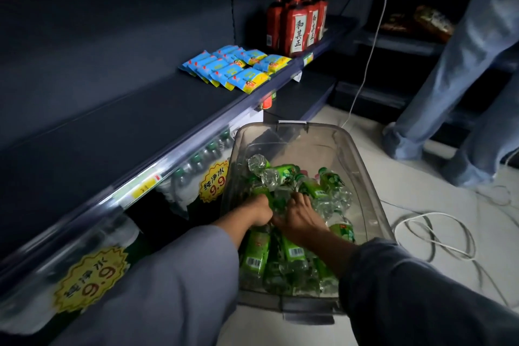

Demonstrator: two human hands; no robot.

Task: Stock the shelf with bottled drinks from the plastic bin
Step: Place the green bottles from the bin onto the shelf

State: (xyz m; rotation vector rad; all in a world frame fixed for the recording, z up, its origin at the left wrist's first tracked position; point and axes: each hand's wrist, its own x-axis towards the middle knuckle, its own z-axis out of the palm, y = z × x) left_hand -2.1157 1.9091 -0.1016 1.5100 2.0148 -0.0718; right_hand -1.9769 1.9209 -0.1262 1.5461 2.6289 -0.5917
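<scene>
From your head camera, both your hands are down inside the plastic bin (362, 149), a clear, smoky-grey tub with rounded corners standing on the pale floor just beside the shelf (118, 132). The bottled drinks (292, 250) lie heaped in it, pointing every way: small clear plastic bottles with bright green labels, white barcode patches and green caps, some visibly crumpled. Your left hand (259, 211) is curled down into the heap, its fingers buried among the bottles; you cannot tell what it grips. Your right hand (299, 218) lies on top of the pile with fingers bent over a bottle, though whether it truly holds one is unclear. The dark shelf carries blue and yellow packets (236, 67) and red bottles (297, 22) at its far end. White cable (432, 236) loops on the floor to the right, near someone's jeans (460, 64).
</scene>
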